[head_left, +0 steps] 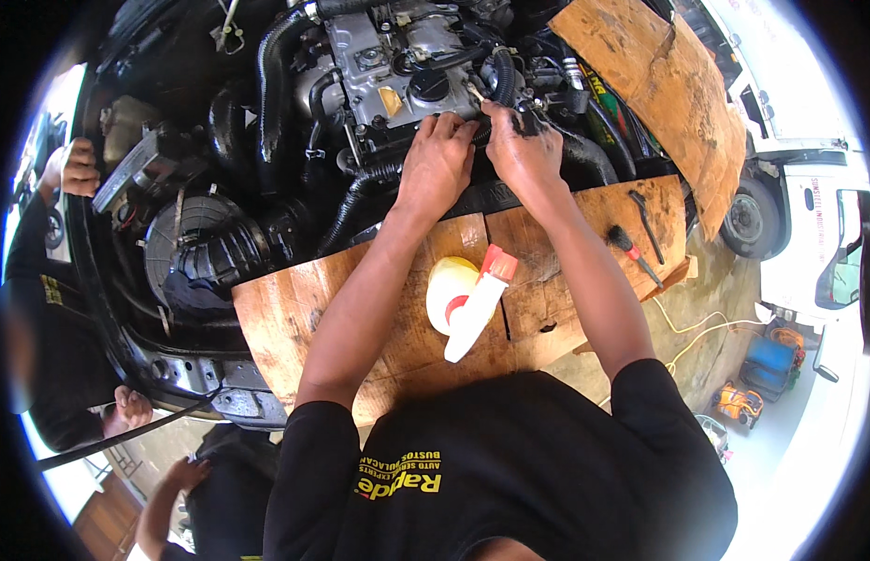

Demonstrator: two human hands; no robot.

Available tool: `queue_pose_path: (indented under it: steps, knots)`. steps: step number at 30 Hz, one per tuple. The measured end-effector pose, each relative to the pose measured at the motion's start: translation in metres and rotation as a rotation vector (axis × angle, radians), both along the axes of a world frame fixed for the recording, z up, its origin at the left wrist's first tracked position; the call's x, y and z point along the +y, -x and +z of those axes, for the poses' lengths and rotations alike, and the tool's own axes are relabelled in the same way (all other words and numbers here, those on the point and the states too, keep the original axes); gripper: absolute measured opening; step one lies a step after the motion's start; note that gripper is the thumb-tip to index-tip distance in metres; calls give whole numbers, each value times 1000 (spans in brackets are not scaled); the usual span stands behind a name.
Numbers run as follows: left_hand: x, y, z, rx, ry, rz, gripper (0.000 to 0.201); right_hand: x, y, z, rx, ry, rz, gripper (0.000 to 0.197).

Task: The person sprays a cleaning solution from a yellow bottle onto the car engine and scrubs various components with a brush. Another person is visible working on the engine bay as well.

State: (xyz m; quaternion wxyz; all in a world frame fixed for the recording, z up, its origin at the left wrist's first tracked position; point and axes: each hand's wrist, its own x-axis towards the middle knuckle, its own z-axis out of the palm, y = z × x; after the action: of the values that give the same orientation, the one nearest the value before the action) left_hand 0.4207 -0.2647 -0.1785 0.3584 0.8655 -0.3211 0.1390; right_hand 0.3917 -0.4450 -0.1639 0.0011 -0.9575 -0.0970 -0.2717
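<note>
Both my hands reach into an open engine bay, at the front edge of a grey metal engine cover [360, 70]. My left hand [437, 161] rests there with its fingers curled down; the fingertips are partly hidden. Close beside it on the right, my right hand [526, 154] is closed, its fingers bent near a black corrugated hose [503, 77] and a small light metal piece [476, 93]. What either hand grips cannot be made out. Just behind my hands sits a round black oil filler cap [429, 86]. The right fingers have dark smudges.
Stained cardboard [294, 299] covers the bay's front edge, bearing a spray bottle [453, 290], a brush [633, 252] and a slim dark tool [647, 226]. More cardboard [640, 75] lies right. Another person's hand [75, 168] holds the left edge. A white vehicle [809, 215] stands right.
</note>
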Motion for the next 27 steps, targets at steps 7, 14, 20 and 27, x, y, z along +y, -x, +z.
queue_pose_path:
  steps: [7,14,20,27]
  knots:
    - [2,-1,-1,-7,3,19,37,6,31,-4,-68,-61,31,33]
    - [7,-2,1,50,21,-5,36,8,18,-5,-27,-64,33,45]
    - [-4,-3,3,-19,33,-24,30,6,12,-3,54,-92,-85,46]
    - [-3,-7,-1,-46,11,-32,33,13,41,-16,-9,-159,-60,56]
